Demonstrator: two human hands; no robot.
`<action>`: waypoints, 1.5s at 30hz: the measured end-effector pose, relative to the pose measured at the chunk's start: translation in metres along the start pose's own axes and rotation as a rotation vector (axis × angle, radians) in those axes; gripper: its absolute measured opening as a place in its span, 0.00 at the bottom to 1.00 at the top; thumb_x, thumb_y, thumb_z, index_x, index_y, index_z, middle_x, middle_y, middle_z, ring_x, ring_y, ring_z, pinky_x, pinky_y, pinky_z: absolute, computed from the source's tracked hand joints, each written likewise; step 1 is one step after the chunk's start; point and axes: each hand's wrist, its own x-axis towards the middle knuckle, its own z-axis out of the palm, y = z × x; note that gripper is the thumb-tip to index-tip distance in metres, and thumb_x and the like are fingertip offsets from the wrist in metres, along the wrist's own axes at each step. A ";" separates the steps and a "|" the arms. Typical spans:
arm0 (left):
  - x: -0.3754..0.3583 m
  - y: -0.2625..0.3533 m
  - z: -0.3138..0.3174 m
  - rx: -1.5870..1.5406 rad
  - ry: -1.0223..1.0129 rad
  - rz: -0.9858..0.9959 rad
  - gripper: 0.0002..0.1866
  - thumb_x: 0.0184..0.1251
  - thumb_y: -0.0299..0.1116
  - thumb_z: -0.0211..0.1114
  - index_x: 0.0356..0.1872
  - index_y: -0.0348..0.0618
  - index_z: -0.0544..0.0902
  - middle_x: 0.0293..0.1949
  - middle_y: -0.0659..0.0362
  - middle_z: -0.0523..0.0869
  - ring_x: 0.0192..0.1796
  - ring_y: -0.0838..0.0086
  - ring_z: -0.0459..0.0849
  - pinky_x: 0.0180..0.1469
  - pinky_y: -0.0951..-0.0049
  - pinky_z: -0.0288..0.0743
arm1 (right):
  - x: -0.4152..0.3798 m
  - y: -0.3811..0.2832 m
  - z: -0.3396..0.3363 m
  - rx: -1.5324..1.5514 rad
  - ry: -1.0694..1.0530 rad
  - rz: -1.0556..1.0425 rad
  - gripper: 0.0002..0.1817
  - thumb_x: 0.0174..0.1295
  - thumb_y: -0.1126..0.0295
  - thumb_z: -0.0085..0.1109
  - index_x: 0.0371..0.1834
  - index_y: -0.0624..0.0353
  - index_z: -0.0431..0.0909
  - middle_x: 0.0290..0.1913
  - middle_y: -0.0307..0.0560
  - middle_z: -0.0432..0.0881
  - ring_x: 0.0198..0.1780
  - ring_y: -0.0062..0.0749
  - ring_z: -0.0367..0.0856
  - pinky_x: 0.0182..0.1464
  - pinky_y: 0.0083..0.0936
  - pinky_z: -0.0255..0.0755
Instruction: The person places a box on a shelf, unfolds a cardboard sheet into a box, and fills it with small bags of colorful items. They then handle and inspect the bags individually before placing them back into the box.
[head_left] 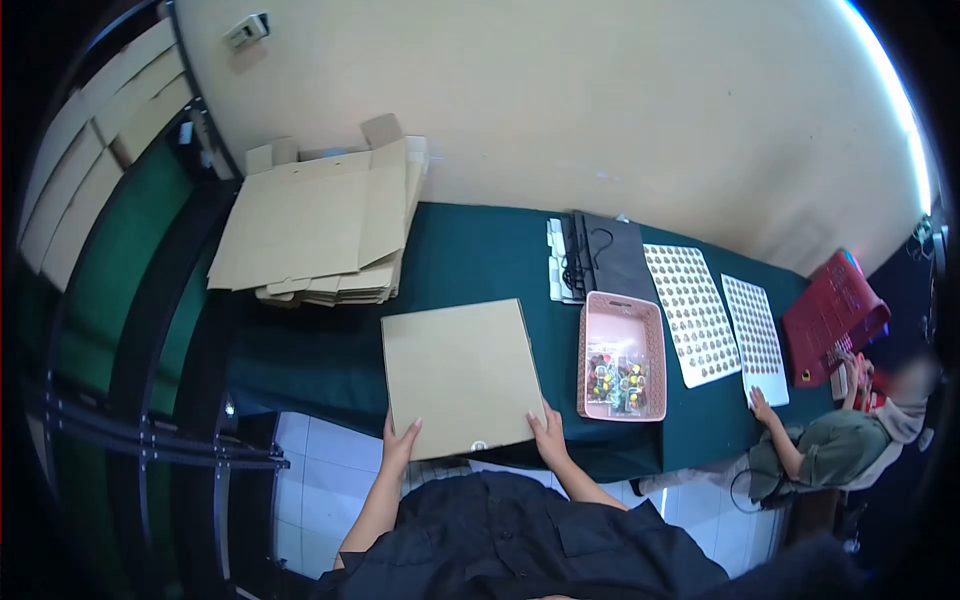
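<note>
A flat, closed brown cardboard box (462, 375) lies before me at the front edge of the green-covered table, its near side reaching over the edge. My left hand (402, 440) grips its near left corner, thumb on top and the other fingers hidden beneath. On the near right corner, my right hand (546, 436) holds the box the same way. A small round sticker (479, 446) shows at the middle of the near edge. Just right of the box stands a pink plastic basket (655, 360) with small colourful packets (617, 383) inside.
Flattened cardboard boxes (300, 225) are piled at the back left. Behind the basket lie dark paper bags (612, 255). Two sticker sheets (692, 315) (755, 325) and a red basket (835, 310) are farther right, where another person (840, 445) sits. Dark metal shelving (130, 380) borders the left.
</note>
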 end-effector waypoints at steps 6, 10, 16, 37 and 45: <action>-0.114 -0.071 -0.033 -0.176 -0.003 -0.320 0.41 0.52 0.40 0.67 0.64 0.42 0.55 0.58 0.52 0.69 0.61 0.64 0.67 0.59 0.66 0.65 | -0.057 0.024 -0.015 0.032 -0.053 -0.137 0.27 0.57 0.59 0.56 0.61 0.53 0.67 0.43 0.54 0.71 0.50 0.42 0.70 0.57 0.32 0.61; -0.185 -0.053 -0.048 -0.247 0.022 -0.447 0.41 0.52 0.43 0.67 0.64 0.41 0.56 0.58 0.52 0.69 0.60 0.65 0.68 0.58 0.66 0.66 | -0.086 0.015 -0.015 0.037 -0.223 -0.121 0.26 0.58 0.62 0.56 0.60 0.56 0.68 0.45 0.50 0.72 0.49 0.35 0.71 0.56 0.26 0.62; -0.229 -0.096 -0.092 -0.603 0.092 -0.336 0.31 0.59 0.45 0.60 0.60 0.40 0.63 0.54 0.53 0.73 0.56 0.66 0.73 0.56 0.65 0.69 | -0.125 -0.009 0.007 0.316 -0.416 -0.103 0.28 0.56 0.66 0.57 0.61 0.57 0.66 0.53 0.51 0.72 0.56 0.34 0.70 0.57 0.28 0.63; -0.442 0.025 -0.347 -0.678 0.630 0.243 0.29 0.61 0.47 0.56 0.58 0.36 0.67 0.52 0.53 0.77 0.52 0.65 0.77 0.50 0.67 0.73 | -0.236 -0.290 0.230 0.454 -1.138 -0.736 0.43 0.38 0.68 0.74 0.62 0.62 0.63 0.62 0.53 0.67 0.63 0.41 0.65 0.65 0.34 0.57; -0.536 0.120 -0.419 -0.457 0.787 0.922 0.39 0.55 0.48 0.61 0.62 0.33 0.59 0.57 0.46 0.70 0.57 0.59 0.72 0.56 0.62 0.69 | -0.314 -0.427 0.305 0.817 -0.910 -1.052 0.35 0.48 0.65 0.66 0.58 0.71 0.64 0.57 0.59 0.70 0.59 0.41 0.68 0.61 0.34 0.58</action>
